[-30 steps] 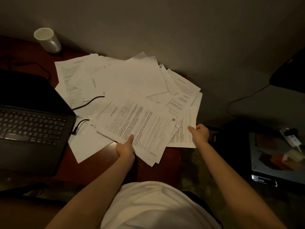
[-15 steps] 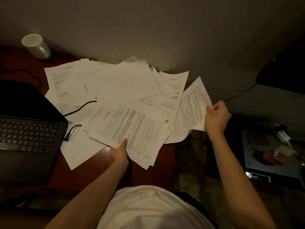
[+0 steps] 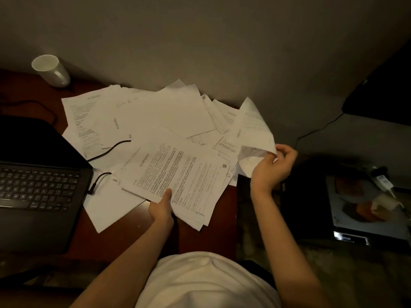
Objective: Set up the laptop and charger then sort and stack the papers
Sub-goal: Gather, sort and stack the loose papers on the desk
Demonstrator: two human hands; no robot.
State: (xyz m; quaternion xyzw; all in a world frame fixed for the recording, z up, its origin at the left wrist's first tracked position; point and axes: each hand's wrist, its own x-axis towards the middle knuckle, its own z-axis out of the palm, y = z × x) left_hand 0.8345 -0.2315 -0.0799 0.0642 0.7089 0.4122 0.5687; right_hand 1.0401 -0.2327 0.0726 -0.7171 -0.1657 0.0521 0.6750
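Several white printed papers [image 3: 155, 112] lie scattered over the dark red desk [image 3: 195, 238]. My left hand [image 3: 161, 210] grips the near edge of a small stack of printed sheets [image 3: 182, 174], thumb on top. My right hand [image 3: 272, 167] pinches one curled sheet [image 3: 253, 134] lifted off the desk's right end. An open black laptop [image 3: 37, 187] sits at the left. Its black charger cable [image 3: 101, 177] runs among the papers with the plug at the laptop's right side.
A white mug [image 3: 51, 70] stands at the back left by the wall. The desk's right edge drops off beside my right arm. Lower down at the right sit a dark surface, a white adapter [image 3: 383, 183] and a cable [image 3: 318, 127].
My right hand lifted one sheet from the desk's right edge, raised it and turned it so that it curls upward. My left hand kept hold of its stack.
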